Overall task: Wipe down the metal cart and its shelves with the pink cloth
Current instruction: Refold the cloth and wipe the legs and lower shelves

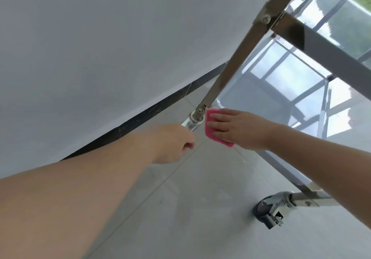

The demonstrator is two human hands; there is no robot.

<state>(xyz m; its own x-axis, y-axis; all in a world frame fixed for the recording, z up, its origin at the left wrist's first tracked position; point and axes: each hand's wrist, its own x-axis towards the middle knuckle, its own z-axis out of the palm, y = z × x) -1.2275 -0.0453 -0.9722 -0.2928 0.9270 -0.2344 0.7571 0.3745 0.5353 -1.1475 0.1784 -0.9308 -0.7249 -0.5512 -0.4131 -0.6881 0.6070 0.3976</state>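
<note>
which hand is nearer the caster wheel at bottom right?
Right. The right hand presses the pink cloth on the bottom shelf corner, above the caster wheel on the same side. The left hand sits farther left, by the far leg's base.

The right hand (239, 129) lies flat over most of the pink cloth (210, 127), so only the cloth's left edge and lower corner show, and the cloth covers the corner of the bottom shelf (261, 96) beneath it. The left hand (170, 144) covers the caster under the far leg (230, 71); only the shiny stem (193, 120) above it shows, and its fingers curl out of sight, perhaps around that caster. The metal cart (325, 43) is cut off by the top and right edges. The right forearm crosses the shelf's near rim. The near caster (267, 212) is partly tucked under its fork.
</note>
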